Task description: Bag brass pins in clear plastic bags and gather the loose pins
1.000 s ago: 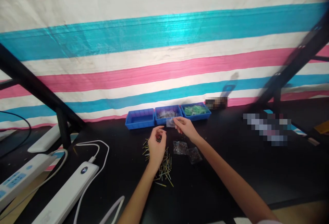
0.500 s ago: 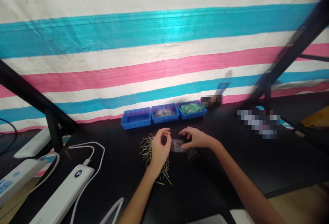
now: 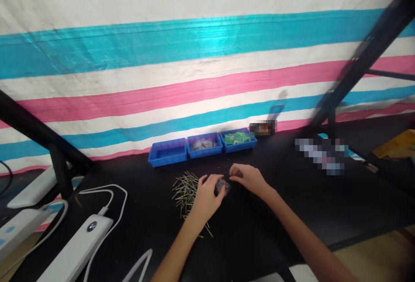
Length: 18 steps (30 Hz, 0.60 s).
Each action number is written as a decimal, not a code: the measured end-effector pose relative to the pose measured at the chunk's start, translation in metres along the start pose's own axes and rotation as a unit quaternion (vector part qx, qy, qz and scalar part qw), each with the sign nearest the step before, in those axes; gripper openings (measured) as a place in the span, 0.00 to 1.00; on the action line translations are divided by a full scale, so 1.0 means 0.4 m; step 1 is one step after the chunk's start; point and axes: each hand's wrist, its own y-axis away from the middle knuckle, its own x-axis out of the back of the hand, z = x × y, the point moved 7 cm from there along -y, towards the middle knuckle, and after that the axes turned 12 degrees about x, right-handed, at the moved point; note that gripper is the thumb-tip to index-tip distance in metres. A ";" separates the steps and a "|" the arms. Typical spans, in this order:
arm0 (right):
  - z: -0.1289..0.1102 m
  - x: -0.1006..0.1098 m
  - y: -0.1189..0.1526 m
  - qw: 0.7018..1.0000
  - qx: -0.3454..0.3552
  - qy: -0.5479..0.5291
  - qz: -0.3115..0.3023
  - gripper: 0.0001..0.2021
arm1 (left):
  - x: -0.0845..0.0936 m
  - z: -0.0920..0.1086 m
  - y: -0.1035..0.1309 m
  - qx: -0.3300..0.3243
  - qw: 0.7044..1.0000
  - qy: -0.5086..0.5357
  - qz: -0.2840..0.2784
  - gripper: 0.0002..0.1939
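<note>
While the left hand (image 3: 207, 193) is half curled around a bag (image 3: 221, 186) right of the sticks (image 3: 185, 191), I cannot tell whether it really grips it. Near the bag, the right hand (image 3: 249, 177) is bent almost into a pinch; whether it holds something, I also cannot tell. Three bins (image 3: 168, 160) stand behind.

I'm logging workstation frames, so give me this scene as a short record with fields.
Left hand: the left hand has its thumb and fingers around a clear plastic bag; how firmly is unclear
Right hand: the right hand is just right of the bag, fingers curled; any held item cannot be made out
Pile: thin sticks, partly hidden by the left arm
Trays: three blue trays in a row; the middle holds whitish contents, the right green ones
Surface: black table
Backdrop: striped sheet
</note>
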 end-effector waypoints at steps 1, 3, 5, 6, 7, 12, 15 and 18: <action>-0.007 -0.003 -0.016 0.999 0.006 -0.036 0.016 0.04 | 0.005 -0.001 -0.002 0.006 1.000 0.012 0.007 0.14; -0.029 -0.018 -0.045 0.990 0.025 -0.135 0.041 0.08 | 0.021 -0.010 -0.007 0.030 0.998 0.045 0.033 0.19; -0.060 -0.034 -0.067 0.972 0.058 -0.220 0.057 0.13 | 0.039 -0.026 -0.013 0.069 0.991 0.091 0.065 0.23; -0.078 -0.042 -0.074 0.962 0.079 -0.256 0.059 0.15 | 0.047 -0.036 -0.016 0.090 0.986 0.119 0.078 0.23; -0.095 -0.050 -0.078 0.951 0.099 -0.287 0.058 0.17 | 0.054 -0.046 -0.019 0.111 0.979 0.148 0.085 0.23; -0.129 -0.091 -0.068 0.919 0.115 -0.371 0.058 0.16 | 0.067 -0.074 -0.030 0.159 0.953 0.244 0.080 0.15; -0.120 -0.110 -0.059 0.906 0.089 -0.408 0.063 0.14 | 0.070 -0.080 -0.032 0.163 0.950 0.256 0.078 0.11; -0.111 -0.115 -0.056 0.899 0.064 -0.429 0.063 0.15 | 0.074 -0.082 -0.032 0.160 0.950 0.255 0.085 0.09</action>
